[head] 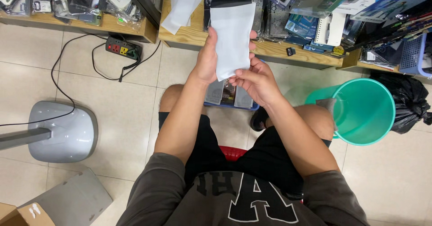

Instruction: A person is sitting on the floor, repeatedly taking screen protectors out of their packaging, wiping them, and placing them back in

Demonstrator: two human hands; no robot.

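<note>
A flat white packet with a black top strip (232,32) is held upright in front of me. My left hand (206,59) grips its left edge from behind. My right hand (256,80) pinches its lower right corner with thumb and fingers. Under my hands, between my knees, a blue tray (230,101) holds several flat packets on the floor. I sit on a red stool (231,152).
A green plastic bin (364,111) stands at my right knee, a black bag (407,102) beside it. Low wooden shelves (189,35) with boxed and bagged goods run along the top. A power strip (122,48), a grey fan base (63,131) and cardboard (67,201) lie at left.
</note>
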